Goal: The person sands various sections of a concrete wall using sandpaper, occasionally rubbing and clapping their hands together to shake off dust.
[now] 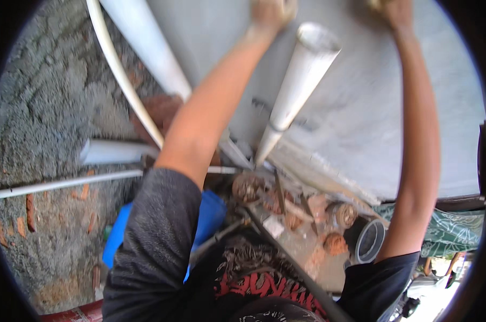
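Both my arms reach up along a smooth grey wall (356, 102). My left hand (272, 13) is at the top edge of the view, against or close to the wall, just above and left of the open end of a white pipe (296, 80). That pipe stands tilted, with a dark band around its lower part. My right hand (396, 13) is farther right, also at the top edge and near the wall. Both hands are smeared by motion and partly cut off, so their fingers and anything in them cannot be made out.
A rough cement wall (49, 96) rises at left, crossed by a curved cream pipe (119, 75) and a thin white pipe (66, 184). Below lie rubble (294, 214), a grey bucket (369, 241) and something blue (211, 214). A dark bar (291, 257) runs beside my body.
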Available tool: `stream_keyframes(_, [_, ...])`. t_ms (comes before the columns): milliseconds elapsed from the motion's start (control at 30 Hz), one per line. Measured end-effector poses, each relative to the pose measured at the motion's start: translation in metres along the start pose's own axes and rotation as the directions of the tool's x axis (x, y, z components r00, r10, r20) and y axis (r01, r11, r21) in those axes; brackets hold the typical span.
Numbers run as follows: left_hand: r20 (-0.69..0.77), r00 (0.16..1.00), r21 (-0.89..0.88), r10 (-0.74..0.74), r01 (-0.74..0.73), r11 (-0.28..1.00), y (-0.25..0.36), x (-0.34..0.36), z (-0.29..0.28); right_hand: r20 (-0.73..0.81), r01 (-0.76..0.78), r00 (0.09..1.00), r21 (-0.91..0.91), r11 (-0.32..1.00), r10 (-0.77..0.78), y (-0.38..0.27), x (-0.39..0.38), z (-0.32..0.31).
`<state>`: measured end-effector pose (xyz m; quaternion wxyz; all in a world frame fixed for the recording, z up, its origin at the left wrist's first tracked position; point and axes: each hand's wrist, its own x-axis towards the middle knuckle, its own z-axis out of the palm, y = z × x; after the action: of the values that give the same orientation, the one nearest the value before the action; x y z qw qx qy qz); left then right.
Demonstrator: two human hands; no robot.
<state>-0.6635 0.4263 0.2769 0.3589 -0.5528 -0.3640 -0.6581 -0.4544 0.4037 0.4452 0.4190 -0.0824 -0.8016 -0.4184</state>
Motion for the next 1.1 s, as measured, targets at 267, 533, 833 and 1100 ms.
stream_keyframes(267, [0.002, 0.998, 0.046, -0.067, 0.067, 0.997, 0.037, 0.094, -0.003, 0.031, -0.077, 0.997, 0.051, 0.996, 0.075, -0.014, -0.006, -0.023])
stream_keyframes(533, [0.306, 0.95, 0.027, -0.059, 0.053, 0.998, -0.004, -0.096, -0.041, 0.037, -0.068, 0.997, -0.081, 0.994, 0.072, -0.008, -0.02, -0.034])
stream_keyframes(833, [0.436, 0.891, 0.049, -0.126, 0.116, 0.992, 0.032, 0.145, -0.013, -0.005, -0.015, 1.0, -0.126, 0.992, 0.015, -0.015, -0.026, -0.034])
stream_keyframes(1100, [0.409, 0.846, 0.116, -0.343, 0.325, 0.939, 0.006, -0.227, -0.077, 0.019, -0.076, 0.997, -0.033, 0.997, 0.076, -0.023, -0.05, -0.026])
